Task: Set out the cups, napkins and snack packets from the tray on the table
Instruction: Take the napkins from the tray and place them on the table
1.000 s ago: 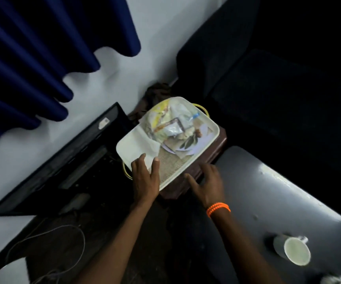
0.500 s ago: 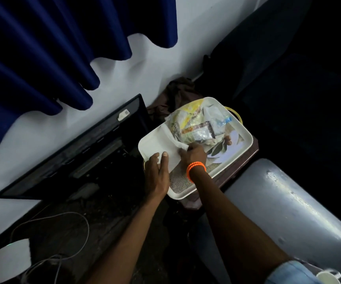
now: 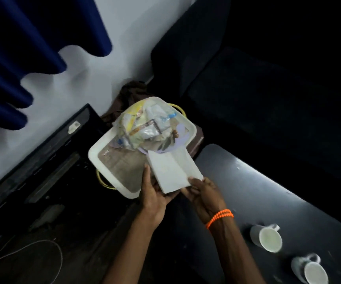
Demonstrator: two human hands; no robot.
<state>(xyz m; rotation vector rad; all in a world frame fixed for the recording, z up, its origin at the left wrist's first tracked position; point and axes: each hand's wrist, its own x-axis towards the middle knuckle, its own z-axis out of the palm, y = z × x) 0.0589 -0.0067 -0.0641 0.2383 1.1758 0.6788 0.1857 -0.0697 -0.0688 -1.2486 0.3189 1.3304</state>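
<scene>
A white tray [image 3: 104, 169] rests on a small brown stand beside the dark table [image 3: 268, 193]. A heap of snack packets [image 3: 145, 128] in clear wrap fills its far half. Both hands hold a stack of white napkins [image 3: 172, 171] over the tray's near right corner. My left hand [image 3: 155, 193] supports the stack from below on its left. My right hand [image 3: 204, 193], with an orange bead bracelet, pinches its near right corner. Two white cups [image 3: 267, 238] [image 3: 311, 269] lie on their sides on the table at the lower right.
A flat black screen [image 3: 42, 160] leans against the white wall at left. Blue curtains [image 3: 22, 58] hang above it. A dark sofa [image 3: 268, 78] fills the right. A white cable [image 3: 32, 251] lies on the dark floor. Brown cloth [image 3: 130, 93] sits behind the tray.
The napkins have been lifted off the tray's left part and now sit in both hands over its near right corner. The view swung right, bringing both cups into sight.
</scene>
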